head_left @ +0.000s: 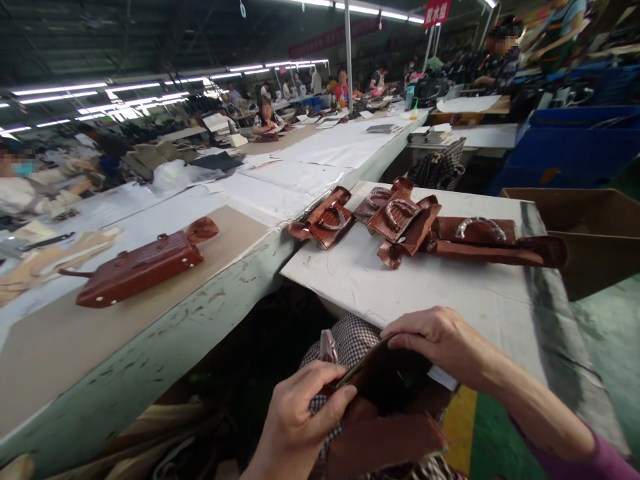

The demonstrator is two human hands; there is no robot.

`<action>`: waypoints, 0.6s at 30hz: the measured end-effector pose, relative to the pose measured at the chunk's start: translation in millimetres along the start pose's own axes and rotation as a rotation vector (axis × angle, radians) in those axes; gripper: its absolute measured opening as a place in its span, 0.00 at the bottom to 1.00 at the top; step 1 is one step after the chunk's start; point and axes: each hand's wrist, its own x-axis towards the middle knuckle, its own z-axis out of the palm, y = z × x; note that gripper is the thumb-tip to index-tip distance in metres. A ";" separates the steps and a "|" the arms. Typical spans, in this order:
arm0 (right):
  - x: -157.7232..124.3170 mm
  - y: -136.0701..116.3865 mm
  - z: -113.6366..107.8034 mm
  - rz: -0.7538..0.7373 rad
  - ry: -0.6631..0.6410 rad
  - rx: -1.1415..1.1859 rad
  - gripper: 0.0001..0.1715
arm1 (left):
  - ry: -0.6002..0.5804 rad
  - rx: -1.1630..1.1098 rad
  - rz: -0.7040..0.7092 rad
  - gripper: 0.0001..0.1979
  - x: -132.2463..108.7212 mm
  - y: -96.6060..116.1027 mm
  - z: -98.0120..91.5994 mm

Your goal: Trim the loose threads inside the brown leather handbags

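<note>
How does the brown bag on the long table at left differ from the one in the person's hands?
The table bag lies untouched on a tan board; the held bag is gripped by the left hand and right hand over the lap. The table bag is shut; the held bag gapes open, dark inside. Both are reddish-brown textured leather.

Fluorescent tubes (65,90) glare far beyond the grip; white tabletop (400,293) just above it bright; gripped leather piece (385,380) shadowed; edges bowed.
</note>
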 end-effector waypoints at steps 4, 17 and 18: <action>-2.4 -1.9 2.1 0.008 0.002 -0.014 0.12 | 0.202 0.001 0.020 0.04 -7.6 -1.1 15.4; -8.0 -1.3 14.2 -0.008 0.017 -0.082 0.14 | 0.012 0.311 0.028 0.07 10.8 13.7 0.2; -9.8 0.4 20.7 -0.028 0.036 -0.111 0.13 | -0.027 0.396 0.094 0.06 12.0 14.4 1.3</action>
